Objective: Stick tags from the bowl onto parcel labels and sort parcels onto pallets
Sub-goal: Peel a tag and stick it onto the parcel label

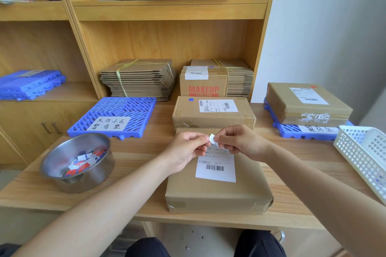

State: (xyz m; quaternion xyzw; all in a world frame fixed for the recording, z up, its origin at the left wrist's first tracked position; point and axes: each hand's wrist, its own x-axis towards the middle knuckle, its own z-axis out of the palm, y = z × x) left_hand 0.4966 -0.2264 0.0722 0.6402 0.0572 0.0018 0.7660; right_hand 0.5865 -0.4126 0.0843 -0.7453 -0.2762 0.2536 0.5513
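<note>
Above the flat brown cardboard parcel at the wooden counter's front edge, the left hand and right hand both pinch one small white tag, seemingly peeling it.

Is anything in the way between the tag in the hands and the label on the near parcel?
Nothing visible does. The left hand and right hand pinch the tag over the upper end of the label on the near parcel; the rest of the label lies bare.

Shiny steel bowl, matt cardboard parcel, blue plastic pallet, wood-grain table.
</note>
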